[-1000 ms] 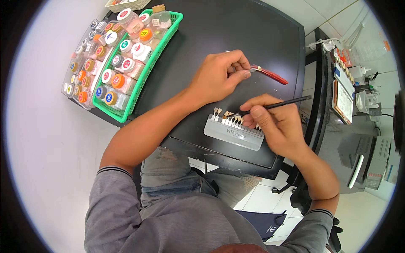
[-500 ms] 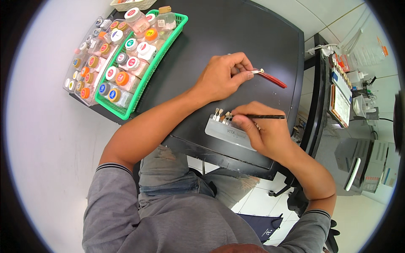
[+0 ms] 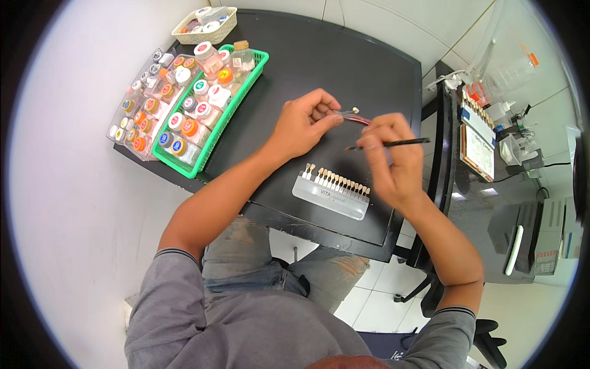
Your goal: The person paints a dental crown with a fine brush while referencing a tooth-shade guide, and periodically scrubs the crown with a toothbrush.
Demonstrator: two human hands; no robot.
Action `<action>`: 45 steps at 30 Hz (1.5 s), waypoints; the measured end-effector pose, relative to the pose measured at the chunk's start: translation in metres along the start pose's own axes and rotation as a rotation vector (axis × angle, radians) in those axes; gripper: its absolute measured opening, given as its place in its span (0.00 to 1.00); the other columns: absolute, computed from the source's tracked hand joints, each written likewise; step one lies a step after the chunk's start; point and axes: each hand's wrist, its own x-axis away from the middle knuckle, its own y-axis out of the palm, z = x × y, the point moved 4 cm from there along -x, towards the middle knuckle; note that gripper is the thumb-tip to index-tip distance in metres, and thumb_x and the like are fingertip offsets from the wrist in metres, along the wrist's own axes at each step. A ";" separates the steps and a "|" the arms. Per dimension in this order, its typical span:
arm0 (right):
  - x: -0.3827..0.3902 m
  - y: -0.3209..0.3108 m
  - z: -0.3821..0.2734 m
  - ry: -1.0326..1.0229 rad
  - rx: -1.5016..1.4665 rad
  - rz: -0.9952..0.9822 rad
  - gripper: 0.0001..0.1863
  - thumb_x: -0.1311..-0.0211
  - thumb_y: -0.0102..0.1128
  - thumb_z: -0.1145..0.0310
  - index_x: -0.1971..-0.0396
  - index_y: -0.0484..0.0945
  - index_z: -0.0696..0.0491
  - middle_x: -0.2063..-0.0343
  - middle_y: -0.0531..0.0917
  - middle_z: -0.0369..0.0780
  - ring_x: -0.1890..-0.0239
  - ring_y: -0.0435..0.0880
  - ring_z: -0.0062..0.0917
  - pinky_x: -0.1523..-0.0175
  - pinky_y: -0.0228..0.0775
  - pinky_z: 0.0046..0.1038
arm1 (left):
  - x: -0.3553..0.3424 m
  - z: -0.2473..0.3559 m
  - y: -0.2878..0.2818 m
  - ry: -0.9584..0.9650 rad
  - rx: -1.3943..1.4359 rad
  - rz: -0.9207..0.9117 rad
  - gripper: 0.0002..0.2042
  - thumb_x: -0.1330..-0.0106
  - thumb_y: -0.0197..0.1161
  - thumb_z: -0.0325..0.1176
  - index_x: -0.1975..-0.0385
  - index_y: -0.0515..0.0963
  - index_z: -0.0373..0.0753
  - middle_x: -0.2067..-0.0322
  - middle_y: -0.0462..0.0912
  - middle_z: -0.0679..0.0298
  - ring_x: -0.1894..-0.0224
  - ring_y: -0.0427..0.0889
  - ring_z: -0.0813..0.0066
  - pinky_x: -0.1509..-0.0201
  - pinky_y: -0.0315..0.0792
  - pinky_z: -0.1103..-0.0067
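My left hand (image 3: 307, 123) is closed over the table, its thumb and fingers pinching a slim holder with a small tooth-shaped tip (image 3: 355, 111). A thin red stick-like thing (image 3: 357, 119) shows just beside that tip and runs toward my right hand; whether it is held or lying on the table I cannot tell. My right hand (image 3: 393, 160) grips a dark-handled fine brush (image 3: 407, 142) like a pen, its brown tip pointing left. Below both hands lies a dental shade guide (image 3: 329, 200), a grey-white holder with a row of tooth-coloured tabs and a gap near its left end.
On the left of the black table (image 3: 301, 55), a green basket (image 3: 230, 98) holds several capped jars, beside a clear box (image 3: 117, 144) of more bottles. A cream basket (image 3: 230, 27) stands at the back. Rightward, another dark surface carries a clipboard-like pad (image 3: 477, 154).
My right hand has lifted off the shade guide and moved up, with the brush, toward my left hand. The row of tabs is now uncovered. The whole view has shifted somewhat.
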 end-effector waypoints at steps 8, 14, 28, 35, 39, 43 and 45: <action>0.020 -0.003 0.049 0.851 -0.816 -0.027 0.13 0.10 0.56 0.64 0.43 0.82 0.57 0.60 0.88 0.38 0.63 0.83 0.17 0.63 0.67 0.20 | 0.023 0.052 -0.007 0.218 -0.162 0.068 0.05 0.29 0.76 0.23 0.58 0.86 0.33 0.64 0.91 0.63 0.67 0.86 0.81 0.61 0.79 0.81; 0.020 0.003 0.040 0.953 -1.019 -0.136 0.12 0.14 0.64 0.64 0.46 0.84 0.58 0.61 0.91 0.40 0.67 0.83 0.17 0.66 0.67 0.20 | 0.042 0.060 0.003 0.497 -0.268 0.055 0.06 0.31 0.76 0.20 0.59 0.86 0.34 0.61 0.87 0.60 0.67 0.85 0.73 0.65 0.77 0.76; 0.020 0.002 0.046 0.673 -0.682 -0.154 0.08 0.22 0.70 0.76 0.49 0.86 0.60 0.60 0.92 0.39 0.63 0.88 0.18 0.54 0.81 0.22 | 0.098 0.067 -0.023 0.134 -0.598 -0.008 0.33 0.40 0.86 0.43 0.37 0.82 0.37 0.47 0.83 0.55 0.47 0.84 0.57 0.44 0.79 0.66; 0.023 0.009 0.049 0.615 -0.530 -0.226 0.09 0.24 0.71 0.76 0.49 0.90 0.60 0.61 0.92 0.37 0.65 0.88 0.18 0.54 0.80 0.25 | 0.131 0.053 -0.031 0.069 -0.759 -0.162 0.36 0.43 0.87 0.50 0.36 0.83 0.39 0.43 0.78 0.56 0.38 0.78 0.51 0.33 0.73 0.62; 0.021 0.008 0.041 0.602 -0.479 -0.225 0.08 0.24 0.70 0.75 0.51 0.91 0.60 0.63 0.91 0.37 0.65 0.87 0.17 0.55 0.79 0.26 | 0.126 0.050 -0.031 0.036 -0.705 -0.236 0.35 0.43 0.87 0.49 0.38 0.83 0.41 0.43 0.78 0.58 0.38 0.78 0.52 0.32 0.71 0.62; 0.018 0.009 0.040 0.564 -0.424 -0.249 0.07 0.24 0.69 0.76 0.53 0.89 0.61 0.65 0.90 0.37 0.65 0.87 0.18 0.55 0.79 0.26 | 0.124 0.047 -0.028 0.028 -0.652 -0.237 0.32 0.42 0.87 0.46 0.41 0.82 0.41 0.44 0.79 0.59 0.40 0.79 0.54 0.33 0.71 0.63; 0.017 0.009 0.040 0.536 -0.398 -0.273 0.06 0.24 0.68 0.77 0.54 0.89 0.61 0.65 0.89 0.38 0.65 0.87 0.19 0.56 0.80 0.26 | 0.122 0.046 -0.025 0.024 -0.606 -0.229 0.31 0.43 0.87 0.45 0.42 0.82 0.41 0.45 0.80 0.59 0.43 0.80 0.55 0.34 0.71 0.63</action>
